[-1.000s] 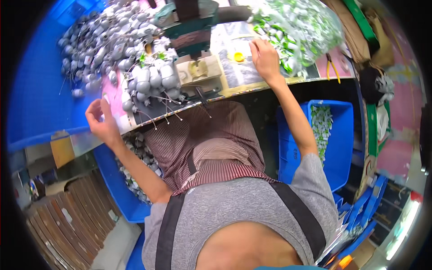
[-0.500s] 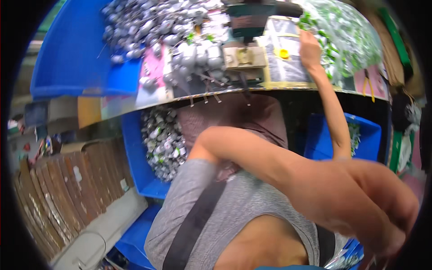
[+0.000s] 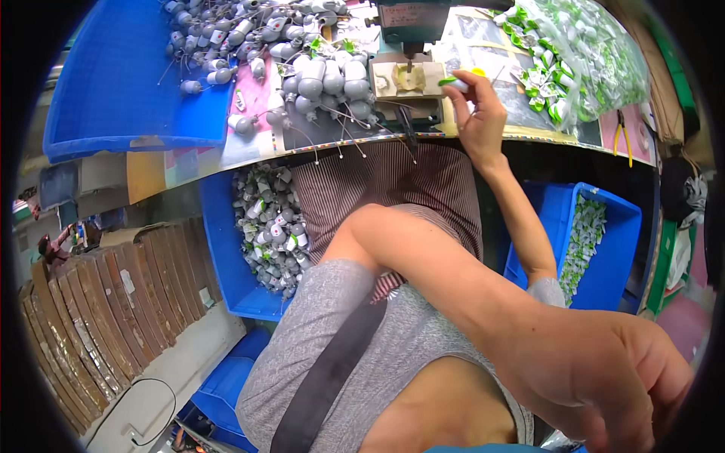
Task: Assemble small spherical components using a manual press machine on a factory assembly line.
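Left of the small press fixture [image 3: 408, 78], a blue tray [image 3: 113, 83] holds grey bulb housings [image 3: 226, 34]; a clear bag of green-and-white parts [image 3: 581, 53] lies to the fixture's right. Right hand [image 3: 477, 113] pinches a small green-and-white part [image 3: 451, 81] just beside the fixture. Left hand [image 3: 604, 377] is raised close to the camera, fingers loosely curled, grasping nothing visible.

A small white and green part [image 3: 453, 81] of smooth, glossy plastic is pinched by the right hand [image 3: 477, 113]. The grey bulb-shaped pieces [image 3: 325, 75] are seen as matt plastic with thin bare metal wire leads. The blue bin [image 3: 113, 98] is of smooth, slightly shiny plastic. The green packets [image 3: 581, 53] are wrapped in glossy clear film. Striped cloth is worn over the lap [image 3: 393, 189].
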Demonstrator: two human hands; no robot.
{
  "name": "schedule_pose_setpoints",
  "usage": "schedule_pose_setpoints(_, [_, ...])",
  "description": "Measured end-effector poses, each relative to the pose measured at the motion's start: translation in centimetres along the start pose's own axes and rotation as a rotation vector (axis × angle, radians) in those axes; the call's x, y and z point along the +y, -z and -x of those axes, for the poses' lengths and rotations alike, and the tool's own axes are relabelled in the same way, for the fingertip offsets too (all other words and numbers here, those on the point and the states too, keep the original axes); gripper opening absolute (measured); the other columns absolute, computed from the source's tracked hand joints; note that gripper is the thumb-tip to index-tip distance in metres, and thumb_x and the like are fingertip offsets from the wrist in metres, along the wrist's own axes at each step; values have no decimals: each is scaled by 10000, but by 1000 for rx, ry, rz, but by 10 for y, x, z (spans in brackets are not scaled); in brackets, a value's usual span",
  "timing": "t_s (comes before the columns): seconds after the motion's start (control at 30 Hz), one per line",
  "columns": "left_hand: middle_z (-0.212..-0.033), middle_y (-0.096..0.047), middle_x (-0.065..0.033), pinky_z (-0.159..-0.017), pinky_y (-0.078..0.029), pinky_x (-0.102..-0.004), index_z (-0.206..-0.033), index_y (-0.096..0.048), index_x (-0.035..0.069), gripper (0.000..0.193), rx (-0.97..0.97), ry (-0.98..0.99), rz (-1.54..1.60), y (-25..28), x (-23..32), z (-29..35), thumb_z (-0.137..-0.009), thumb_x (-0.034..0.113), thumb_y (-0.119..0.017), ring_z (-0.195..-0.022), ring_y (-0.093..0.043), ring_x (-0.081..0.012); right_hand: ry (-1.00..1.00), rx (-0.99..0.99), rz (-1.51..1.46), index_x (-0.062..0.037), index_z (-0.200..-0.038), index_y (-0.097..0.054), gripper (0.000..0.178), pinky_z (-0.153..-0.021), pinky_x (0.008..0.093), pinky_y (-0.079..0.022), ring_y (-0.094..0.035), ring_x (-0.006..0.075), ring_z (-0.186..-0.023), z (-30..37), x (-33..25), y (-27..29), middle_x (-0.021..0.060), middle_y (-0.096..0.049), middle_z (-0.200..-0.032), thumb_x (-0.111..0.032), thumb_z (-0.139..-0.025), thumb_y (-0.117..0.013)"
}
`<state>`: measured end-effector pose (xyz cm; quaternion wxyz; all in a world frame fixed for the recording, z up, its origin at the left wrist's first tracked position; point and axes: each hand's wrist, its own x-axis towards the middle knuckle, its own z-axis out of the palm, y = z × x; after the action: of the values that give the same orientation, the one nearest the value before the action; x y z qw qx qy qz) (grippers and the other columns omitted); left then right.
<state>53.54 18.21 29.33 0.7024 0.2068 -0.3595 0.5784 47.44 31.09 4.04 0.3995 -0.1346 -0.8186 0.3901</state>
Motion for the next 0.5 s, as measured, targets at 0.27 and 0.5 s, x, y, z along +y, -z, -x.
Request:
schedule_pose_setpoints(0.27, [-1096, -676, -125, -848, -496, -275, -1181, -608, -60, 221, 31, -50, -190, 4, -3, 19, -996, 58, -573, -980, -653, -156, 71, 35, -69, 14, -1056, -668, 152, -751, 265, -563, -675, 156, -856, 12, -10, -26, 97, -663, -1006, -18, -922, -733])
schedule_pose_setpoints(0.5, [-1016, -671, -97, -779, -497, -273, -1102, -616, -40, 163, 46, -77, -394, 12, 7, 28, -980, 67, -608, -896, -644, -139, 282, -9, 135, 4, -981, -686, 135, -701, 295, -564, -675, 201, -823, 6, -8, -49, 113, -641, -998, -29, -884, -774])
